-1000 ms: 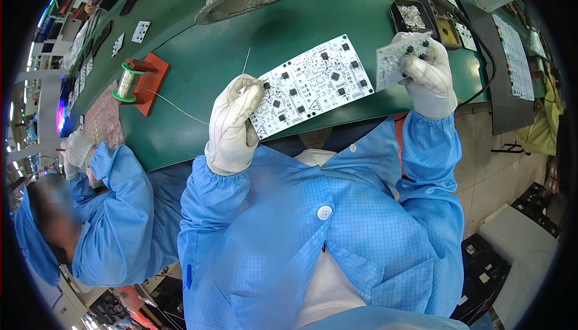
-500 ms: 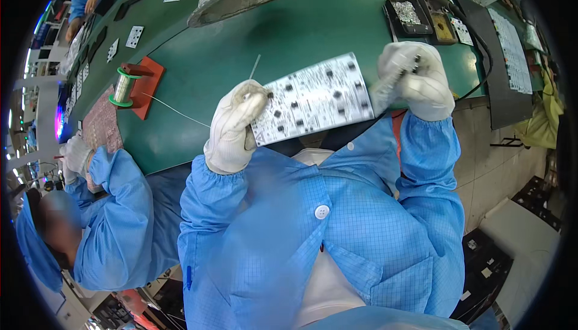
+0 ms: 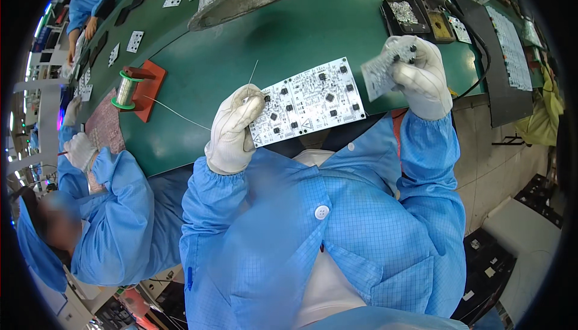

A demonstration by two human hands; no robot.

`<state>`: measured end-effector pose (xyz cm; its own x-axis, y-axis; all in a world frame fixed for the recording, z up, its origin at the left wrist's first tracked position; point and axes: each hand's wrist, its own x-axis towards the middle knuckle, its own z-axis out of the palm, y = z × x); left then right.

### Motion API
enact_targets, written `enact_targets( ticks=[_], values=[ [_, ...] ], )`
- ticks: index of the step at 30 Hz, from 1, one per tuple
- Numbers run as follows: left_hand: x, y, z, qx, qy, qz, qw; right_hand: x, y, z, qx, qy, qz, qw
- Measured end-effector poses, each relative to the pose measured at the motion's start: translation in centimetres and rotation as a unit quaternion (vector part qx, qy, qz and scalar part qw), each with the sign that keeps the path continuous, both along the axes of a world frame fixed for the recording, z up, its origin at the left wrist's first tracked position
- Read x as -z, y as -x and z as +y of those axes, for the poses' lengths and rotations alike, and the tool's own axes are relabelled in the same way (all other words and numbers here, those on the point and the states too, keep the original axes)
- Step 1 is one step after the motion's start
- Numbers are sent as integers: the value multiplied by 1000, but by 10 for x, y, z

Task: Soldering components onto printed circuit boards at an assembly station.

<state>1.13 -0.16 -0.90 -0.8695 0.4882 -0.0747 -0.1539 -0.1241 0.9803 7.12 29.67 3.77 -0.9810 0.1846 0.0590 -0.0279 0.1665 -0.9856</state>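
Left grip [image 3: 232, 128], knit-gloved, pinches a flat white rectangular circuit board [image 3: 308, 102] extending to its right; right grip [image 3: 423, 80] clasps another, blurred board [image 3: 377, 77] leftward; smooth green bench [image 3: 325, 29] beyond both.

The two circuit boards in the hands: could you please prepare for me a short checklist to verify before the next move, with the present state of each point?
1. Left hand grips the large white circuit board by its left end: ok.
2. Right hand holds the small circuit board: ok.
3. Gap visible between the two boards: ok, but narrow in this view.
4. Small circuit board sharp enough to inspect: not ok, it is blurred.
5. Thin wire clear of the left hand: not ok, it runs from the spool to the glove.
6. Underside of the large white circuit board in good condition: cannot tell, it is hidden.
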Motion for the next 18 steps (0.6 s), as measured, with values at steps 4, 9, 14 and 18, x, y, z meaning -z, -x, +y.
enact_targets(
  ticks=[4,9,14,18],
  values=[
    [-4,2,-3,41,-49,-104,993,14,-2,9,-117,59,86,988],
    [-3,-3,-5,43,-13,-66,997,-8,-7,-3,-1,4,-24,1000],
    [-3,-4,-1,20,-46,-142,989,20,-2,19,-194,-28,176,965],
    [-8,-11,4,5,-88,-163,983,-7,-7,-9,-19,0,14,1000]
  ],
)
